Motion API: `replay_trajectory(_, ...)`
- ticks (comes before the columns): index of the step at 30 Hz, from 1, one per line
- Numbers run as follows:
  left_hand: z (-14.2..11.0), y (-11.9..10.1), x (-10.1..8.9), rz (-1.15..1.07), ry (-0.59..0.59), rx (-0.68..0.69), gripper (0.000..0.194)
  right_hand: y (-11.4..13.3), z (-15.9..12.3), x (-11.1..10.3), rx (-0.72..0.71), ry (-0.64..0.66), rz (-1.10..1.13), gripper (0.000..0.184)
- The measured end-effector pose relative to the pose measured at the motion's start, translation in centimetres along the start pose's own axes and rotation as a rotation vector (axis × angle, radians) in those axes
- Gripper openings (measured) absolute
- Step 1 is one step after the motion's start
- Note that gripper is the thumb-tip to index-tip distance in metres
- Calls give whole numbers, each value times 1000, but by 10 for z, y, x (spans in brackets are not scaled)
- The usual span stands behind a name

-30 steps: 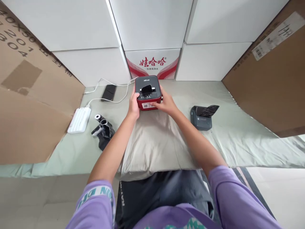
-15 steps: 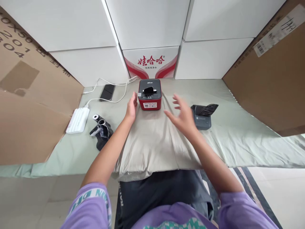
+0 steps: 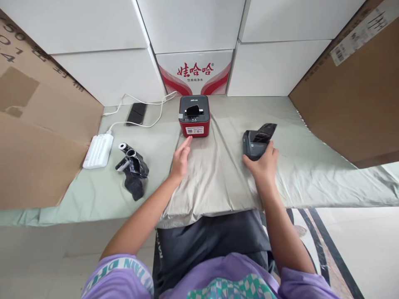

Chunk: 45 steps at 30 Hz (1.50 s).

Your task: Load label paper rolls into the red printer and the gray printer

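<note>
My right hand (image 3: pixel 264 162) is closed around the near end of a small dark grey label printer (image 3: pixel 252 150), thumb on its left side and fingers on its right. A glossy black strip (image 3: pixel 266 132) sticks up from the printer's top. My left hand (image 3: pixel 181 160) is open, fingers stretched out together, just in front of a red and black box-shaped printer (image 3: pixel 199 129). That printer has a black piece in its top slot and a white label with codes on its front. Whether my left fingertips touch it I cannot tell.
Left of my left arm lie rolls of black and white material (image 3: pixel 134 164). Behind them are a black phone (image 3: pixel 136 114) and a white power bank (image 3: pixel 98 151) with a white cable. Cardboard boxes (image 3: pixel 40 137) flank the cloth-covered table (image 3: pixel 215 178); white cartons (image 3: pixel 262 68) stand behind.
My right hand has moved right and taken hold of the dark grey printer, which is now turned and slightly shifted. My left hand has come from the red printer's left side to its front.
</note>
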<state>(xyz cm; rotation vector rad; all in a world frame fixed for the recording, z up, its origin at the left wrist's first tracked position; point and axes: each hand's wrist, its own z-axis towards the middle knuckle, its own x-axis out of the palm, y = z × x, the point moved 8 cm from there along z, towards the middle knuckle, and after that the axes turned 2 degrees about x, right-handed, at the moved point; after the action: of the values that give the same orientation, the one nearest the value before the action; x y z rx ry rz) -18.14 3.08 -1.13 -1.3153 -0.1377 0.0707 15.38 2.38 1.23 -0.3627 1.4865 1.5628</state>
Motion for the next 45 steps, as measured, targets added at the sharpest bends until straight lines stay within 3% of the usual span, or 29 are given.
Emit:
replay_trajectory(4, -2, -4, 3, -16, 31, -83, 58, 60, -44, 1, -103, 27, 142, 106)
replay_trajectory(8, -18, -18, 1, 61, 97, -125, 58, 122, -93, 32, -190, 196, 306, 103)
replay_trajectory(12, -39, -22, -21, 289, 50, -117, 51, 151, -125, 62, -224, 271, 327, 102)
replay_trajectory(15, -49, -12, -36, 337, 9, -136, 47, 152, -139, 79, -223, 279, 288, 101)
replay_trajectory(19, -53, -9, -40, 392, -5, -95, 41, 145, -147, 89, -218, 276, 247, 101)
replay_trajectory(29, -60, -20, -37, 483, -29, -19, 43, 130, -134, 78, -266, 294, 137, 106)
replay_trajectory(35, -57, -12, -39, 484, -69, -61, 41, 129, -128, 83, -289, 334, 174, 102)
replay_trajectory(45, -59, -20, -30, 742, -33, -149, 45, 128, -128, 84, -295, 324, 124, 96)
